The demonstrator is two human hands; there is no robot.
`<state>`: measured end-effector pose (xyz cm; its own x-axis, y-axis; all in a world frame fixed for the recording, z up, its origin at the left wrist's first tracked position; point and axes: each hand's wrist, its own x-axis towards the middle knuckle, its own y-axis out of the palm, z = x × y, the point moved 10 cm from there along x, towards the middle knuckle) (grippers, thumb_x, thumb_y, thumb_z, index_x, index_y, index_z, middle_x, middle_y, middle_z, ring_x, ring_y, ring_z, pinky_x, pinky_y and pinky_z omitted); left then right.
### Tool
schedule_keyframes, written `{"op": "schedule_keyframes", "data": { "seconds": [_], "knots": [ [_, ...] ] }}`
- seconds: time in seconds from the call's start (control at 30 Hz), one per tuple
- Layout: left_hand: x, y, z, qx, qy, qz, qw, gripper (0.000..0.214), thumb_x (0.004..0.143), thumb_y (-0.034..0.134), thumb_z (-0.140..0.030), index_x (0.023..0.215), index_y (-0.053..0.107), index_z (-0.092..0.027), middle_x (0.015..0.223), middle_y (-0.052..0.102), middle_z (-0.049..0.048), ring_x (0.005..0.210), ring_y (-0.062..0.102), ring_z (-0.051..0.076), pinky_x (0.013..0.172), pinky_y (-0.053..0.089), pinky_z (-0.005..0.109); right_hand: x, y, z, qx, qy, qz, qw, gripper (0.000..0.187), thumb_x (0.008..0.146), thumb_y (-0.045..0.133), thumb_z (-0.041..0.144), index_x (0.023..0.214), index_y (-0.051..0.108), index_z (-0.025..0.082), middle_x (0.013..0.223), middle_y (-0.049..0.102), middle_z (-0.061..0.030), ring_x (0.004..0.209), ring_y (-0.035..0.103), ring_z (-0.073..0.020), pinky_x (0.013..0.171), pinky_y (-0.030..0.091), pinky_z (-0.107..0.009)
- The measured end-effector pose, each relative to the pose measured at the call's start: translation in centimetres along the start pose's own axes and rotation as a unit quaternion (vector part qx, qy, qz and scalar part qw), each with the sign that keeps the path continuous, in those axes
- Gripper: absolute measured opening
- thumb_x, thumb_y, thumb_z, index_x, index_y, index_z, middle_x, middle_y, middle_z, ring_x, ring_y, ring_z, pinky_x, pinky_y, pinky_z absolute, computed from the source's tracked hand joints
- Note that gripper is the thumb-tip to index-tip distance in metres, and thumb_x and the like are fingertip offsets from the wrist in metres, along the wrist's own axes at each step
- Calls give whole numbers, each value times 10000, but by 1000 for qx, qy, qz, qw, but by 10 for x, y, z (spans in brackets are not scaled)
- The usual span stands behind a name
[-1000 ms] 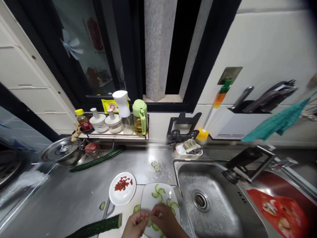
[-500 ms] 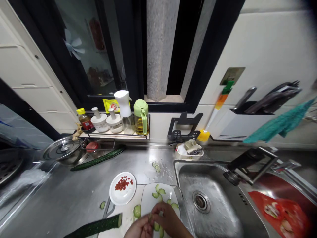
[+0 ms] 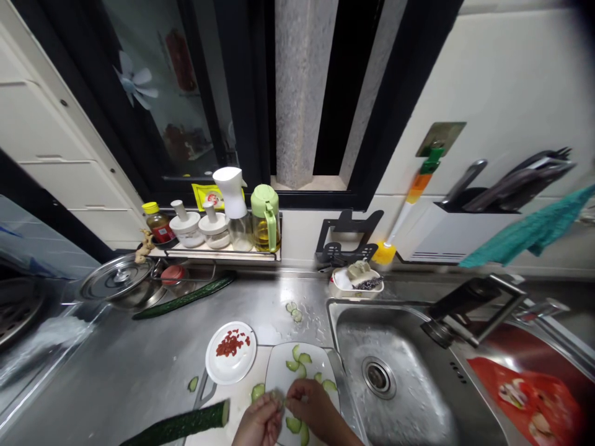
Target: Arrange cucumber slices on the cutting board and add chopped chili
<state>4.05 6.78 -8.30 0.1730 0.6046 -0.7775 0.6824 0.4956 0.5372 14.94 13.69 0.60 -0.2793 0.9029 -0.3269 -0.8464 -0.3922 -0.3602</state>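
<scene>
Left hand (image 3: 258, 426) and right hand (image 3: 316, 414) run off the bottom edge; the pale bit (image 3: 277, 396) between them — blurred, unidentifiable.

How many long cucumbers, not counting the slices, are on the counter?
2. A whole cucumber lies at the back, beside the pot lid; a cut cucumber lies at the front left. No other shows.
</scene>
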Motion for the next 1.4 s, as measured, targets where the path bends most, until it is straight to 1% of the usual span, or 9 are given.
{"op": "schedule_keyframes", "data": {
  "seconds": [0.2, 0.3, 0.43, 0.53, 0.6, 0.87, 1.1, 1.3, 1.4],
  "knots": [
    [1, -12, -27, 149, 146, -63, 976, 473, 432, 887, -436, 660, 570, -169, 478, 531, -91, 426, 458, 28, 461, 330, 152, 9, -1, 2, -104, 6, -1, 995, 120, 670, 547, 153, 605, 646, 171, 588, 628, -4, 579, 539, -126, 559, 385, -235],
    [-7, -12, -49, 304, 232, -103, 918, 422, 543, 769, -541, 594, 553, -183, 464, 468, -89, 462, 410, 58, 503, 313, 195, 14, 0, 9, -182, -8, 5, 983, 170, 720, 537, 159, 661, 694, 177, 655, 691, -38, 651, 588, -159, 649, 409, -274],
    [-22, -10, -71, 458, 301, -178, 818, 333, 688, 612, -523, 620, 602, -198, 559, 550, -43, 595, 494, 124, 622, 377, 228, 20, 3, 18, -279, -25, 13, 960, 234, 772, 500, 142, 771, 727, 202, 834, 732, -84, 913, 610, -251, 769, 403, -361],
    [-28, 0, -81, 514, 339, -177, 767, 285, 753, 548, -455, 654, 635, -203, 642, 619, 4, 668, 544, 163, 687, 399, 255, 24, 8, 24, -334, -37, 20, 941, 236, 792, 491, 127, 782, 713, 205, 861, 730, -82, 1004, 586, -293, 802, 381, -416],
    [-28, 7, -83, 540, 349, -162, 749, 253, 767, 537, -414, 658, 633, -207, 691, 642, 32, 706, 569, 186, 710, 404, 274, 28, 11, 26, -363, -45, 23, 930, 226, 816, 484, 130, 782, 698, 193, 850, 728, -87, 1009, 585, -302, 810, 372, -434],
    [-27, 9, -87, 554, 358, -166, 733, 147, 769, 551, -349, 716, 593, -219, 764, 615, 50, 786, 588, 220, 771, 423, 314, 35, 19, 22, -419, -69, 37, 904, 168, 811, 533, 107, 900, 659, 174, 940, 724, -90, 1070, 566, -303, 856, 375, -447],
    [-21, 0, -85, 513, 364, -157, 762, 265, 752, 590, -367, 946, 660, -201, 971, 634, 102, 959, 594, 259, 890, 440, 373, 29, 14, 20, -437, -88, 40, 894, 134, 878, 534, 200, 900, 664, 175, 1011, 696, -96, 1102, 543, -303, 855, 387, -430],
    [-14, -1, -80, 530, 370, -136, 751, 196, 785, 556, -345, 866, 667, -205, 896, 613, 86, 873, 606, 242, 845, 453, 371, 24, -2, 2, -391, -112, -33, 913, 119, 880, 546, 202, 852, 661, 217, 1001, 696, -38, 1085, 538, -255, 852, 386, -395],
    [-13, 0, -79, 538, 368, -133, 747, 203, 799, 538, -341, 876, 659, -197, 907, 611, 94, 889, 605, 242, 854, 451, 374, 18, 1, -12, -395, -139, -67, 906, 115, 861, 550, 184, 844, 659, 219, 973, 698, -36, 1055, 550, -263, 805, 402, -385]
  ]
}}
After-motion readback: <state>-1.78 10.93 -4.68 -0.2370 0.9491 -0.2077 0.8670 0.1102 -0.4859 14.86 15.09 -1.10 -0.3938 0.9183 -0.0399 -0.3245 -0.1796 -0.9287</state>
